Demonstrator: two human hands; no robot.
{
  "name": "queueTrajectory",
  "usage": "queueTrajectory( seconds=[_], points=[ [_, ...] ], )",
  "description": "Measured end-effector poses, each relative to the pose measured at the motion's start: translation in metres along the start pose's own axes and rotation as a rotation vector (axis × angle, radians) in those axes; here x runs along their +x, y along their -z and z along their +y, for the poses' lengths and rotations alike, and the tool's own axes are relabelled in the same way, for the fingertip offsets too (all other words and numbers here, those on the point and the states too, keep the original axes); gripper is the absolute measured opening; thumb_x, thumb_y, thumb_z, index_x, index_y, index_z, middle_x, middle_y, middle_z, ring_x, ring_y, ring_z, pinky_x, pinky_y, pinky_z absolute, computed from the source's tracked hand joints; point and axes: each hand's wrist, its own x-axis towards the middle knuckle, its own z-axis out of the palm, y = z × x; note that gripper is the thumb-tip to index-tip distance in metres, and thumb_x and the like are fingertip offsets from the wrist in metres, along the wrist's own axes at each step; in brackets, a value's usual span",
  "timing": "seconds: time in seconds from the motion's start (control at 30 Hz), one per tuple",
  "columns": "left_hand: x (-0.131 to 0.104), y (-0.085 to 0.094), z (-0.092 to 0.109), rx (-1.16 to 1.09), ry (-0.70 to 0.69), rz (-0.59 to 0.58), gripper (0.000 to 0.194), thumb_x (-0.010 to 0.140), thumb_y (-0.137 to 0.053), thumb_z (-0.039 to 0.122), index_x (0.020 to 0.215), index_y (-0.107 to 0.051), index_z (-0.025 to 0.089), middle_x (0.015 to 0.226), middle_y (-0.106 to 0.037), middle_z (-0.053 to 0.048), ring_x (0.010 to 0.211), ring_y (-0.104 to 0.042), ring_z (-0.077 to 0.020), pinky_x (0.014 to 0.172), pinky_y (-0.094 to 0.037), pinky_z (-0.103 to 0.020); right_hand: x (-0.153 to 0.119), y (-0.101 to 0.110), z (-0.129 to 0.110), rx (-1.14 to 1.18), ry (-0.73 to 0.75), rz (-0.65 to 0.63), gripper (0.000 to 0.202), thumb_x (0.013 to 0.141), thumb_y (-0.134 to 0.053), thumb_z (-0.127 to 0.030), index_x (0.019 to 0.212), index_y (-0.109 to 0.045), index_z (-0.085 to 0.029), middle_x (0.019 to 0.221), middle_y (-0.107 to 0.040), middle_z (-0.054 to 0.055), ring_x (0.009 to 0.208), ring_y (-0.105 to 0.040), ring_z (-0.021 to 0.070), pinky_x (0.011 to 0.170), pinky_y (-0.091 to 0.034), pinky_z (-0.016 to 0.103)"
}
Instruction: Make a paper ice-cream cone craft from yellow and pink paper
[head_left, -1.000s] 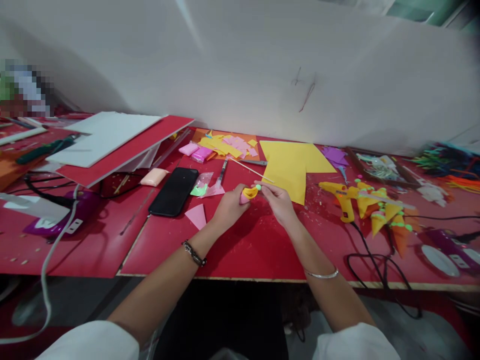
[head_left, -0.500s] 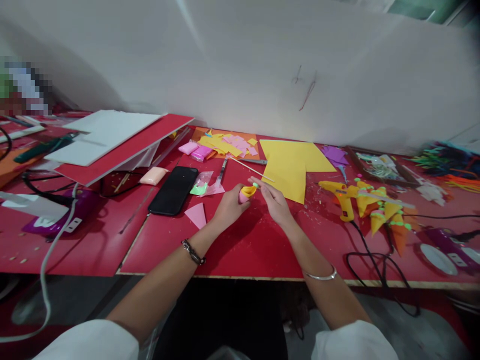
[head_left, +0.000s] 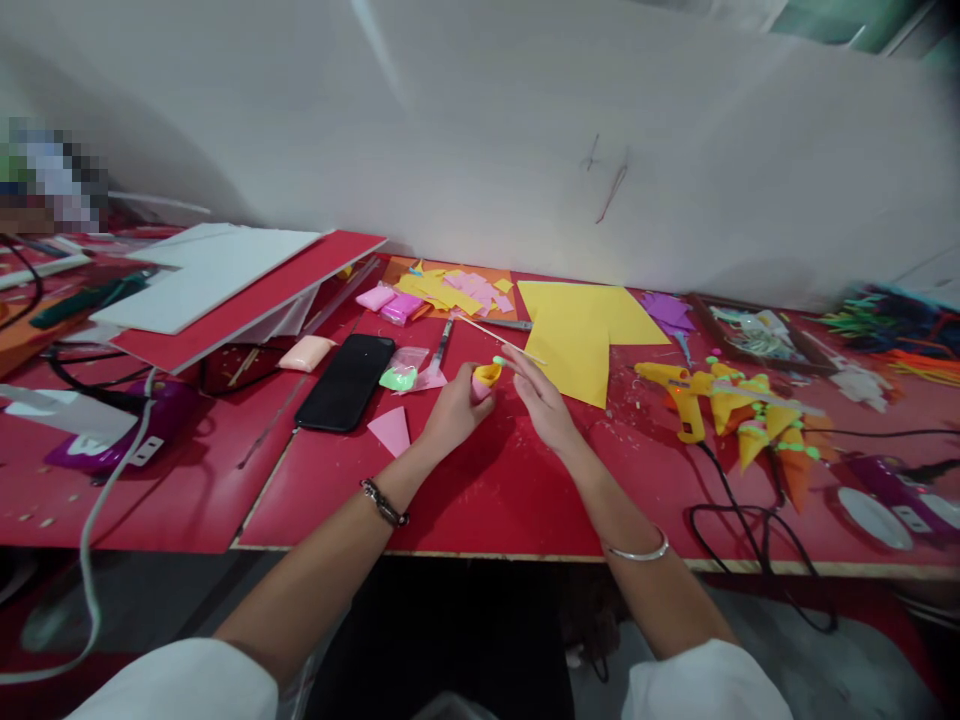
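Note:
Wrapped in my left hand (head_left: 454, 412) is a small paper cone (head_left: 486, 381), pink outside and yellow inside, its wide end facing up. A light green clay ball (head_left: 499, 360) shows at the cone's rim. My right hand (head_left: 541, 398) is beside the cone with its fingers stretched out flat; the fingertips are close to the green ball, and I cannot tell whether they touch it. A pink paper piece (head_left: 391, 431) lies near my left wrist. Beyond the hands are a bag of green clay (head_left: 402, 371) and a thin wooden stick (head_left: 499, 338).
A black phone (head_left: 346, 382) lies left of my hands. Yellow card (head_left: 574, 345) is spread behind them. To the right are a yellow glue gun (head_left: 681, 390) with a looping cable and several finished orange-yellow cones (head_left: 754, 440). White and red boards (head_left: 225, 275) stack at left.
My left hand has turned the cone slightly and drawn it a little to the left. The right fingers have straightened beside it, and the green ball now sits at the rim's upper side.

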Motion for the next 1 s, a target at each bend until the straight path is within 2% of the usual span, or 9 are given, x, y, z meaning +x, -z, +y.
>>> queueTrajectory(
  seconds=[0.1, 0.17, 0.27, 0.33, 0.4, 0.5, 0.6, 0.83, 1.0],
  points=[
    [0.002, 0.000, 0.000, 0.127, -0.048, 0.071, 0.055, 0.072, -0.053, 0.029, 0.121, -0.033, 0.013, 0.114, -0.046, -0.013, 0.106, -0.044, -0.0222, 0.088, -0.036, -0.034, 0.001, 0.001, 0.008, -0.005, -0.045, 0.095, 0.043, 0.084, -0.041, -0.035, 0.127, -0.036, -0.031, 0.132, -0.039, 0.002, 0.115, -0.043, 0.0155, 0.096, -0.036, 0.033],
    [0.005, 0.005, -0.001, 0.243, -0.051, 0.147, 0.062, 0.071, -0.055, 0.034, 0.124, -0.031, 0.012, 0.119, -0.040, -0.015, 0.113, -0.037, -0.0252, 0.093, -0.032, -0.037, 0.002, 0.002, 0.013, -0.042, -0.086, 0.160, 0.043, 0.082, -0.043, -0.033, 0.125, -0.039, -0.031, 0.130, -0.040, 0.003, 0.112, -0.045, 0.0156, 0.093, -0.039, 0.032],
    [0.013, 0.024, -0.008, 0.383, -0.015, 0.277, 0.056, 0.077, -0.047, 0.041, 0.123, -0.035, 0.013, 0.118, -0.042, -0.015, 0.113, -0.037, -0.0260, 0.094, -0.028, -0.038, 0.003, 0.004, 0.020, -0.059, -0.118, 0.229, 0.041, 0.080, -0.045, -0.030, 0.121, -0.044, -0.029, 0.124, -0.043, 0.005, 0.106, -0.048, 0.0148, 0.089, -0.042, 0.031],
    [0.017, 0.037, -0.017, 0.501, 0.074, 0.370, 0.051, 0.080, -0.040, 0.043, 0.121, -0.040, 0.015, 0.119, -0.044, -0.015, 0.112, -0.037, -0.0295, 0.092, -0.028, -0.041, 0.004, 0.005, 0.021, -0.061, -0.114, 0.253, 0.039, 0.079, -0.046, -0.027, 0.117, -0.047, -0.027, 0.119, -0.046, 0.006, 0.102, -0.049, 0.0144, 0.087, -0.043, 0.030],
    [0.019, 0.046, -0.028, 0.610, 0.170, 0.391, 0.055, 0.080, -0.036, 0.047, 0.122, -0.040, 0.011, 0.112, -0.051, -0.018, 0.107, -0.041, -0.0326, 0.089, -0.028, -0.043, 0.004, 0.005, 0.020, -0.073, -0.103, 0.260, 0.036, 0.078, -0.046, -0.026, 0.114, -0.050, -0.026, 0.114, -0.047, 0.006, 0.099, -0.050, 0.0145, 0.085, -0.044, 0.029],
    [0.018, 0.049, -0.040, 0.715, 0.231, 0.364, 0.059, 0.081, -0.032, 0.046, 0.124, -0.037, 0.006, 0.101, -0.057, -0.020, 0.100, -0.045, -0.0332, 0.085, -0.028, -0.044, 0.004, 0.006, 0.017, -0.101, -0.084, 0.251, 0.033, 0.078, -0.045, -0.025, 0.110, -0.053, -0.026, 0.111, -0.049, 0.006, 0.098, -0.049, 0.0149, 0.082, -0.045, 0.030],
    [0.017, 0.045, -0.045, 0.787, 0.252, 0.369, 0.052, 0.083, -0.030, 0.040, 0.123, -0.040, 0.007, 0.102, -0.057, -0.019, 0.100, -0.045, -0.0330, 0.081, -0.031, -0.043, 0.004, 0.006, 0.016, -0.122, -0.067, 0.253, 0.031, 0.077, -0.044, -0.023, 0.106, -0.055, -0.025, 0.107, -0.050, 0.005, 0.096, -0.050, 0.0147, 0.081, -0.045, 0.030],
    [0.015, 0.045, -0.042, 0.905, 0.235, 0.274, 0.051, 0.077, -0.040, 0.036, 0.116, -0.046, 0.003, 0.102, -0.056, -0.019, 0.100, -0.043, -0.0335, 0.078, -0.033, -0.043, 0.002, 0.003, 0.014, -0.161, -0.040, 0.215, 0.025, 0.078, -0.043, -0.022, 0.094, -0.061, -0.024, 0.100, -0.053, 0.004, 0.093, -0.051, 0.0143, 0.076, -0.044, 0.028],
    [0.014, 0.054, -0.037, 0.912, 0.237, 0.176, 0.037, 0.076, -0.043, 0.034, 0.096, -0.060, 0.008, 0.099, -0.056, -0.017, 0.099, -0.043, -0.0337, 0.070, -0.039, -0.041, 0.001, 0.004, 0.009, -0.191, -0.021, 0.206, 0.021, 0.078, -0.042, -0.020, 0.086, -0.061, -0.022, 0.090, -0.055, 0.003, 0.086, -0.052, 0.0143, 0.072, -0.043, 0.027]
  ],
)
